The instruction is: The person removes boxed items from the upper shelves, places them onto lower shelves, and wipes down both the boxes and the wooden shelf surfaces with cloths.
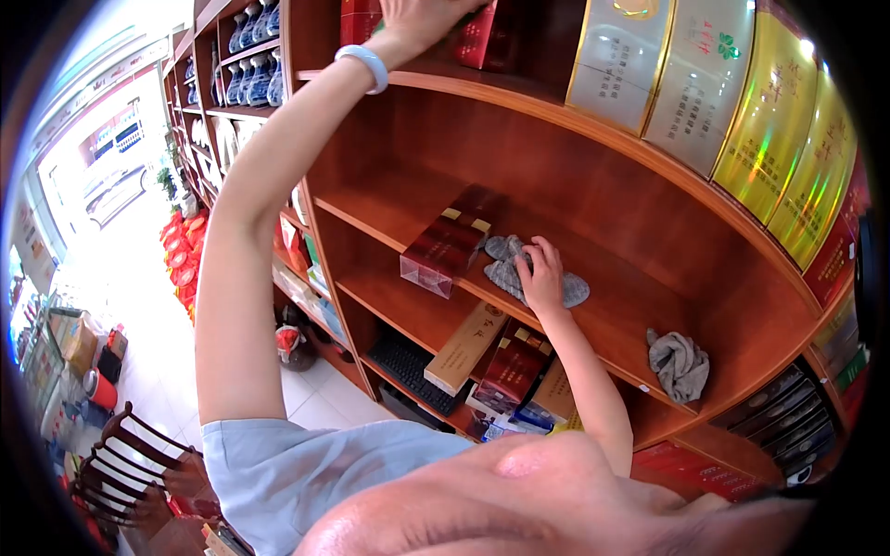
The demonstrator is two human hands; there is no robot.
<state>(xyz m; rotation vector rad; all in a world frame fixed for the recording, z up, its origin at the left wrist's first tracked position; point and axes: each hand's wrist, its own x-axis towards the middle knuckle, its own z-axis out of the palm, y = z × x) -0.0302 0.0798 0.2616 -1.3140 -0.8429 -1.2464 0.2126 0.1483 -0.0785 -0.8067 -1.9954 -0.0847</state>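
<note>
On the middle shelf, my right hand (545, 275) presses down on a crumpled grey cloth (576, 290), its fingers curled over it. Just left of that cloth lies a dark red box (449, 239) with gold bands and a clear wrapper. My left hand (415, 26), with a pale bracelet (362, 68) on its wrist, reaches to the upper shelf (436, 85). It is beside a red box (482, 39), and its fingertips are cut off by the top edge. A second grey cloth (680, 363) lies bunched at the shelf's right end.
Silver boxes (619, 60) and gold boxes (762, 120) stand on the upper shelf at right. Below are a long tan box (466, 347), another red box (513, 369) and a black keyboard (413, 372). A wooden chair (130, 468) stands on the floor at lower left.
</note>
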